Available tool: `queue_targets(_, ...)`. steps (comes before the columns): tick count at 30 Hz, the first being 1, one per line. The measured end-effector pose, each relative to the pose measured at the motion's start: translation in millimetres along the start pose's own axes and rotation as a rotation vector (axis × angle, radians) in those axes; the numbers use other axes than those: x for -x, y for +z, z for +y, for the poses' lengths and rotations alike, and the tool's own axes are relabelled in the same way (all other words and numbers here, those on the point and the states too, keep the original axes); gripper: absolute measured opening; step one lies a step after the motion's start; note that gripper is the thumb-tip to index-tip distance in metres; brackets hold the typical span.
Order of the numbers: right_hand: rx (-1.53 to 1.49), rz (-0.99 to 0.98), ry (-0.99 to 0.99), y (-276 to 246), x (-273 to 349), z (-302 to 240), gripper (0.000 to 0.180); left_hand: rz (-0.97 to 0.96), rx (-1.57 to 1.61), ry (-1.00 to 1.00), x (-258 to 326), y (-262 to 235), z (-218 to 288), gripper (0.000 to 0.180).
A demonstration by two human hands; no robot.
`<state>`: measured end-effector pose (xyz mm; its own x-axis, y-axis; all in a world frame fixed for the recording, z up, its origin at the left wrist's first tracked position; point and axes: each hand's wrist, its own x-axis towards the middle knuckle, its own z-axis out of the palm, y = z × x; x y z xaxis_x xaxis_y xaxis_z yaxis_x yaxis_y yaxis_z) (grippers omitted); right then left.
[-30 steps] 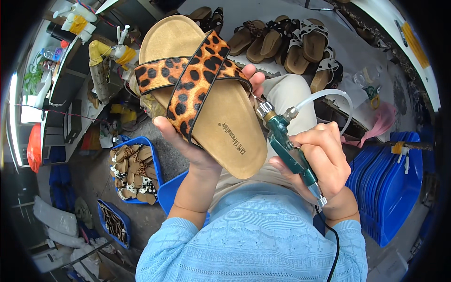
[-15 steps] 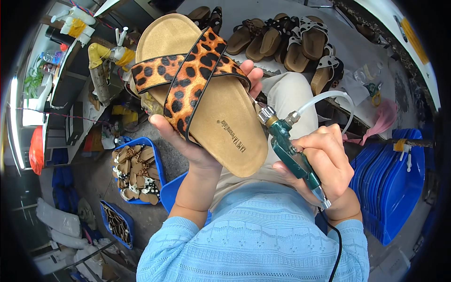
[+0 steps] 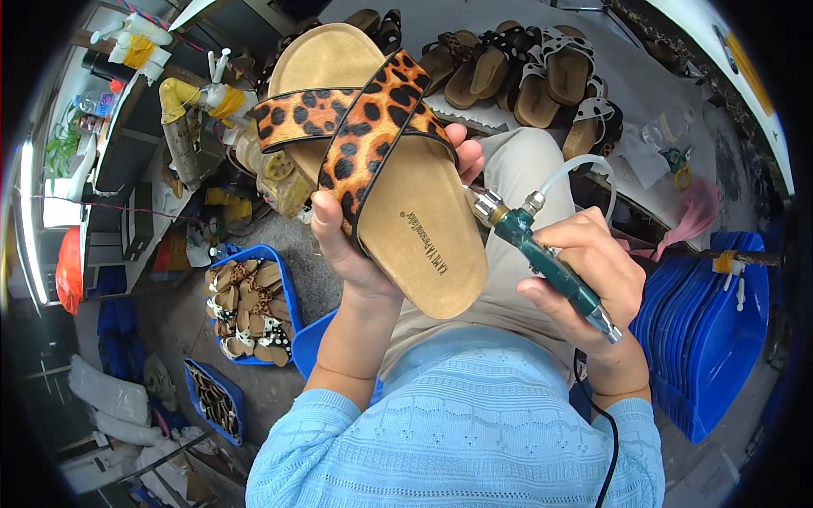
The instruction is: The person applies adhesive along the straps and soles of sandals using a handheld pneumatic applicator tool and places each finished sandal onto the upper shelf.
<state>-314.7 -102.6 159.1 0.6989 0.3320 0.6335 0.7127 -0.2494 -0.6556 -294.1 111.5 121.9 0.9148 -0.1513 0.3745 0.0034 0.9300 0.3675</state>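
Observation:
A leopard-print sandal (image 3: pixel 423 229) with crossed straps and a tan footbed rests in my left hand (image 3: pixel 351 254). The thumb presses by the straps and the fingertips show past the sole's far edge; the palm behind is hidden. In my right hand (image 3: pixel 597 267) is a green spray gun (image 3: pixel 546 262) with a silver nozzle and a white hose (image 3: pixel 584 161) on its side. Its thin tip points at the sandal's right edge, close to the straps; whether it touches cannot be told. A black cord hangs down from the gun's rear end.
Several spotted sandals (image 3: pixel 533 97) stand on a pale worktop ahead. A blue bin of sandals (image 3: pixel 296 296) and a smaller blue bin (image 3: pixel 240 406) sit on the floor at left. Stacked blue bins (image 3: pixel 711 330) are at right, near pink cloth (image 3: pixel 699 212). A yellow-topped pipe (image 3: pixel 179 135) stands left.
The sandal has shifted slightly right and turned a little. My right hand and the spray gun have moved slightly right, the gun's rear end swinging outward. Both hands keep their hold.

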Motion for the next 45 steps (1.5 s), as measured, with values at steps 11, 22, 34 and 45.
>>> queue_targets(11,-0.036,-0.013,-0.05,-9,-3,-17,0.036,0.082,0.226,0.006,-3,-19,11,0.092)
queue_targets(22,0.009,-0.041,-0.316,38,-10,-21,0.031,0.281,0.025,-0.032,-15,11,-1,0.122)
queue_targets(34,-0.004,-0.015,-0.27,42,-10,-26,0.033,0.135,0.18,-0.06,-11,6,-1,0.12)
queue_targets(45,-0.023,-0.16,-0.193,24,-9,-30,0.033,0.24,-0.053,0.008,-13,1,0,0.125)
